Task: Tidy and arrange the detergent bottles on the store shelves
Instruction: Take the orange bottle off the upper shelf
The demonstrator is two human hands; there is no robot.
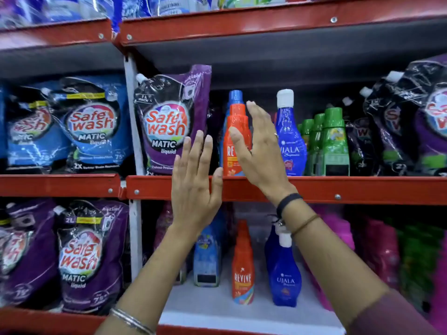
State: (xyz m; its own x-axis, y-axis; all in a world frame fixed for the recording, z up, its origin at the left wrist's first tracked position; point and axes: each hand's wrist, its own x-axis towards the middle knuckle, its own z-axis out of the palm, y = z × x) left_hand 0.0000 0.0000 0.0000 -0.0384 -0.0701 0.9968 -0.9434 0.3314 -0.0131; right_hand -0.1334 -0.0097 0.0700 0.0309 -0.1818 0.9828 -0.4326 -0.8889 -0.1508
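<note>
On the middle shelf (338,188) an orange Revive bottle (235,141) stands upright in front of a blue-capped bottle (235,96). To its right stands a blue Ujala bottle (290,141) with a white cap. My right hand (258,146) is open, palm facing left, just in front of the orange bottle's right side, holding nothing. My left hand (196,180) is open with fingers up, left of that bottle, in front of a purple Safewash pouch (169,122). Neither hand grips anything.
Green bottles (333,143) and dark Safewash pouches (399,122) fill the right of the middle shelf; blue pouches (92,126) fill the left bay. The shelf below holds another Revive bottle (243,267), an Ujala bottle (284,276), a light blue bottle (208,257), purple pouches (84,257) and pink bottles (384,252).
</note>
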